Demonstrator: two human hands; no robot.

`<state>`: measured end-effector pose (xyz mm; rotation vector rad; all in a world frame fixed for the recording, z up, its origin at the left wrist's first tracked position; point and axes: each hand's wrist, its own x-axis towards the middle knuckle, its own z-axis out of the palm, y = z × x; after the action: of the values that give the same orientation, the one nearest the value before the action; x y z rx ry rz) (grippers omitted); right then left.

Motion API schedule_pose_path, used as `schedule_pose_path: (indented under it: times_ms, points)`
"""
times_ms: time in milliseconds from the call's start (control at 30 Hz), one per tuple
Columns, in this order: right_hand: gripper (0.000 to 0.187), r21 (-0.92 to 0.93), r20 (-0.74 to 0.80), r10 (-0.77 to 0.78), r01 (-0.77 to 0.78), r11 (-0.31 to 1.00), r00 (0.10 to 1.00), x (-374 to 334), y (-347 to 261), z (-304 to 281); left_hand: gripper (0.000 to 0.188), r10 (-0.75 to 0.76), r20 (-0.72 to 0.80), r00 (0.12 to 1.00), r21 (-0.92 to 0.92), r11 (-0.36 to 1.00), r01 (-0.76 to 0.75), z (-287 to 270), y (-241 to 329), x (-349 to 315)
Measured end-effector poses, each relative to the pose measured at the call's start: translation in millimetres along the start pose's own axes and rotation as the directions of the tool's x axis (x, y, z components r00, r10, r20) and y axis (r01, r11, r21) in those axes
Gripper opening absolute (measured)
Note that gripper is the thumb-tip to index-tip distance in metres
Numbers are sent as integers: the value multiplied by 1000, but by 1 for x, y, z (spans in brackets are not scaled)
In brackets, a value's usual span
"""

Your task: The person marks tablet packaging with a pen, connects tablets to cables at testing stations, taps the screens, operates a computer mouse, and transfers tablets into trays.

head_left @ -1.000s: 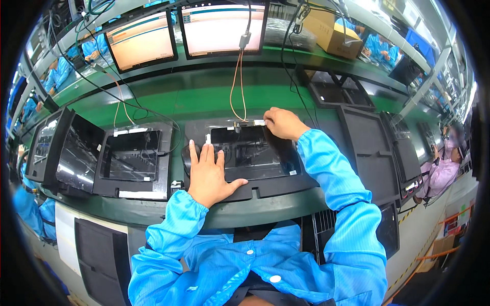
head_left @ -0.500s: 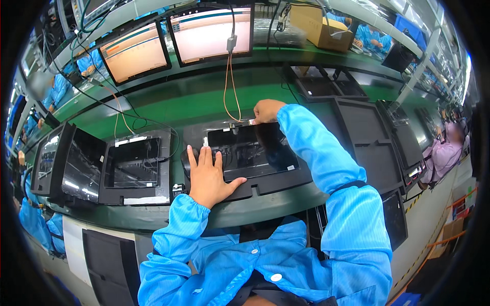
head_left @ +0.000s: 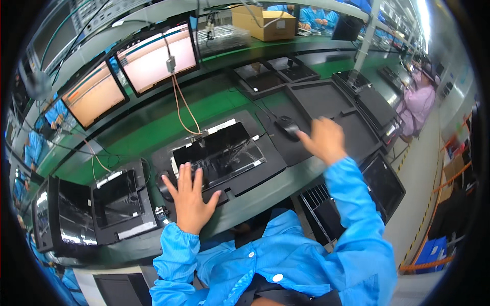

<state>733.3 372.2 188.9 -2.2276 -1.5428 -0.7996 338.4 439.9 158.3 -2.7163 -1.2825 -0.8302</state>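
A dark, glossy display panel (head_left: 232, 150) lies in a black foam fixture (head_left: 273, 166) on the bench in front of me. My left hand (head_left: 193, 204) has its fingers spread, the tips over the panel's near left corner. Beside that hand sits a dark rounded object (head_left: 166, 187), partly covered by it. To the right of the fixture, my right hand (head_left: 326, 142) is raised with its thumb stretched out, close to a black computer mouse (head_left: 287, 126). That hand is slightly blurred, and nothing shows in it. A paired beige cable (head_left: 182, 104) runs down to the panel's far edge.
Two lit monitors (head_left: 158, 57) stand behind the bench. At left, a second panel (head_left: 117, 199) lies in another fixture. Black trays (head_left: 326, 99) fill the right side of the bench. A cardboard box (head_left: 264, 24) sits at the back; a person in pink (head_left: 419, 102) is far right.
My right hand has left the panel's far edge and moved right toward the mouse. My left hand stays at the panel's left side. The whole view has turned to the right.
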Motion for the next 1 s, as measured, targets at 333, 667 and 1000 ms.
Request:
schedule_pose_path:
  times_ms: [333, 667, 1000]
  points:
    - [37, 514, 29, 287, -261, 817, 957, -75, 61, -62, 83, 0, -246, 969, -728, 660, -184, -10, 63, -18]
    - [28, 436, -664, -529, 849, 299, 528, -103, -205, -107, 66, -769, -324, 551, -938, 335, -85, -73, 50, -88]
    - [31, 853, -453, -659, 508, -123, 601, -165, -273, -8, 23, -782, -623, -15, -774, 619, -133, -293, -207, -225]
